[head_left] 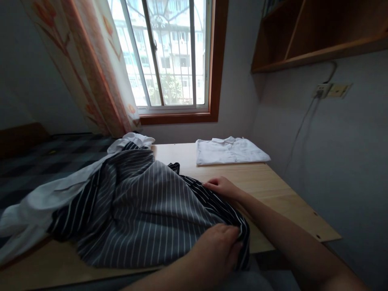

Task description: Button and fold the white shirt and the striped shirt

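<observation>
A striped garment (157, 202) lies loosely spread on the wooden table, its paler grey side up and darker black-and-white striped parts along its edges. My left hand (216, 244) is closed on the garment's near right edge, fingers curled under the cloth. Farther back, my right hand (222, 187) pinches the dark striped edge on the right side. Rumpled white cloth (45, 200) extends from the garment's left side; whether it is a separate piece I cannot tell.
A folded white shirt (232, 151) rests at the back right of the table (266, 186). To the left is a dark checked bedspread (60, 153). A curtain (87, 68) hangs by the window (169, 56); shelves (303, 36) and a socket with a cord (323, 91) are on the right wall.
</observation>
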A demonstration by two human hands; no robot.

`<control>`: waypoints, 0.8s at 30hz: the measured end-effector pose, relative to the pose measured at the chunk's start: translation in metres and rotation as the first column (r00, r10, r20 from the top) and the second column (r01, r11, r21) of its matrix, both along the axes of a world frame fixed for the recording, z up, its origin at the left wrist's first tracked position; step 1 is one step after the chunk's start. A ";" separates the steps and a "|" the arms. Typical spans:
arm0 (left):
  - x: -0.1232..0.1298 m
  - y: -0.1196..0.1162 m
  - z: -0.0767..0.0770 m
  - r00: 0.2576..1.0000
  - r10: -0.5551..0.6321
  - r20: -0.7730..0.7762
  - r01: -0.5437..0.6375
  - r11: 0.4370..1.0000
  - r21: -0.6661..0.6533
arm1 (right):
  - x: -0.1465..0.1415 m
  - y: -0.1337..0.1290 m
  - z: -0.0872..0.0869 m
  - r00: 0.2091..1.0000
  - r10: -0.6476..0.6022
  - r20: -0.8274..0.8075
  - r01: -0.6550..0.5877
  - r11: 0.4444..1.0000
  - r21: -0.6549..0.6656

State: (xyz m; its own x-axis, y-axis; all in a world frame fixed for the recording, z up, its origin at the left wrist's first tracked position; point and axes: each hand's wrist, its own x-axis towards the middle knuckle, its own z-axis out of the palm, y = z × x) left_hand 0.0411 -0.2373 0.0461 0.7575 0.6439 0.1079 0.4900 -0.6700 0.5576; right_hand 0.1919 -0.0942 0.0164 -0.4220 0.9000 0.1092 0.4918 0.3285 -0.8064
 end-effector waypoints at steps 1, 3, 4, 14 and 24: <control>0.003 -0.005 -0.001 0.999 -0.033 0.011 0.033 0.999 -0.024 | 0.000 0.000 0.000 1.000 0.018 0.023 -0.018 1.000 0.005; 0.008 -0.013 -0.001 0.996 -0.080 0.029 0.081 0.995 -0.055 | 0.000 0.001 -0.002 0.998 0.030 0.049 -0.031 0.999 0.019; 0.009 -0.016 -0.001 0.994 -0.100 0.033 0.102 0.993 -0.061 | 0.000 0.001 -0.002 0.998 0.025 0.058 -0.027 0.999 0.032; -0.053 0.059 0.036 0.990 0.141 -0.001 -0.134 0.944 0.302 | 0.021 0.014 0.007 0.914 -0.320 0.249 0.246 0.926 0.287; -0.146 0.179 0.029 0.699 0.662 -0.272 -0.386 0.669 0.635 | 0.062 0.037 0.009 0.759 -0.610 0.229 0.497 0.769 0.402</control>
State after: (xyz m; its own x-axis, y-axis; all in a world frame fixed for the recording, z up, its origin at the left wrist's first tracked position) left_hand -0.1047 -0.0586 0.0754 0.3455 0.8955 0.2805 0.9370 -0.3128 -0.1553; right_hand 0.2543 -0.0572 0.0255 0.0813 0.9285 0.3622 0.8759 0.1068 -0.4705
